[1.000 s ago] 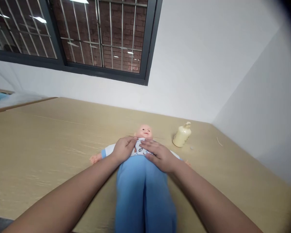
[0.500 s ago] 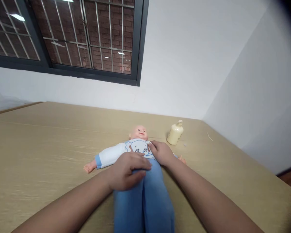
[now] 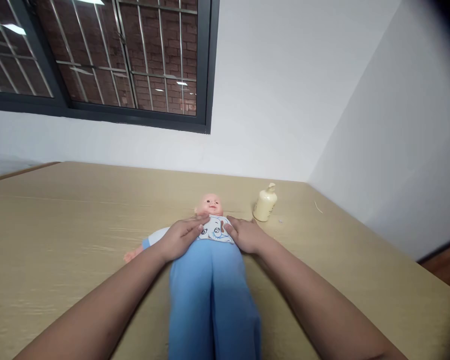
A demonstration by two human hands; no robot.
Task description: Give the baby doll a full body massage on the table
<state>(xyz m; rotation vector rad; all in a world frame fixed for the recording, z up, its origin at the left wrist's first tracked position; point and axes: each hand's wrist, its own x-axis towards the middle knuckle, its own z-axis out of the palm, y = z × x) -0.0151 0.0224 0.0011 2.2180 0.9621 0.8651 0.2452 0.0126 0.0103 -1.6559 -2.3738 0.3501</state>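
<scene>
A baby doll (image 3: 212,205) lies on its back, head toward the wall, dressed in a white top (image 3: 214,231) with a cartoon face on its chest and blue trousers (image 3: 210,290). My left hand (image 3: 182,237) rests flat on the left side of its chest, fingers stretched toward the neck. On the right side of the chest lies my right hand (image 3: 246,234), fingers likewise extended. The doll's left-side sleeve and hand (image 3: 133,254) stick out past my left wrist; its other arm is hidden behind my right hand and forearm.
A cream pump bottle (image 3: 265,204) stands right of the doll's head. The wood-toned table (image 3: 78,220) meets a white wall (image 3: 262,100) behind and another on the right. A dark-framed barred window (image 3: 207,75) is at upper left. A thin pale strand (image 3: 318,206) lies at the right.
My left hand has moved up from the doll's waist to its upper chest. My right hand stays on the chest's right side. The view has shifted slightly.
</scene>
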